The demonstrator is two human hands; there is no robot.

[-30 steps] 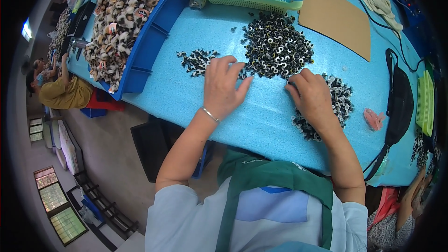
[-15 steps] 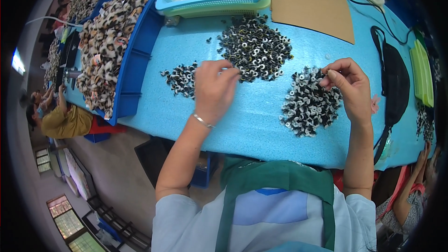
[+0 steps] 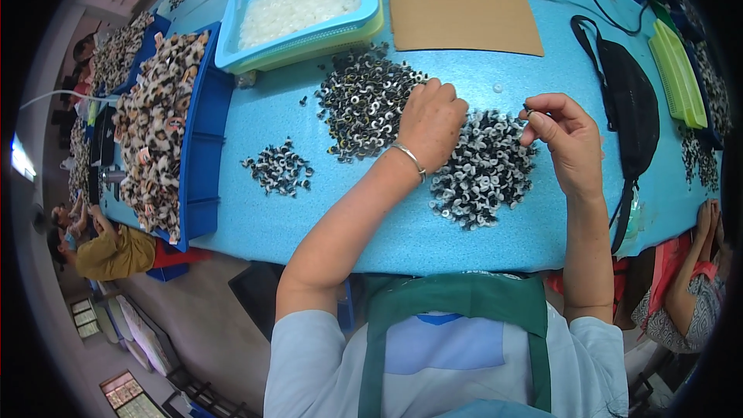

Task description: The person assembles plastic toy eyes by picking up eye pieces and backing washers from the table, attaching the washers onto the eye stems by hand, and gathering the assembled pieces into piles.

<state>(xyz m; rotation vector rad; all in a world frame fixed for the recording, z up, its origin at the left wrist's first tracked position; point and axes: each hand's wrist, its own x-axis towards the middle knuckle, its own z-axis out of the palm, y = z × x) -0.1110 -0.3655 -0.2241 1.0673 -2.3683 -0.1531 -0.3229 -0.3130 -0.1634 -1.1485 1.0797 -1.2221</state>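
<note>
My left hand [image 3: 432, 125], with a bracelet on its wrist, is between two piles on the blue tabletop. Its fingers are curled down at the upper left edge of the right pile [image 3: 486, 178] of small black pieces with white rings. Its fingertips are hidden, so I cannot see what they hold. To the right of that pile, my right hand [image 3: 571, 135] is raised, thumb and forefinger pinching a tiny dark piece [image 3: 530, 113]. A larger pile [image 3: 360, 104] of black, white and yellowish ring pieces lies left of my left hand. A smaller black-and-white pile [image 3: 280, 169] sits farther left.
A blue basket [image 3: 368, 11] of whitish translucent pieces stands at the back, near a cardboard sheet [image 3: 464, 14]. At left is a blue crate [image 3: 203, 139] heaped with spotted furry pieces. A black pouch [image 3: 631, 101] and a green tray [image 3: 677, 73] lie right. Other people sit at both sides.
My left hand has moved right, from beside the small left pile to the edge of the right pile. My right hand stays raised in a pinch. The view has shifted somewhat.
</note>
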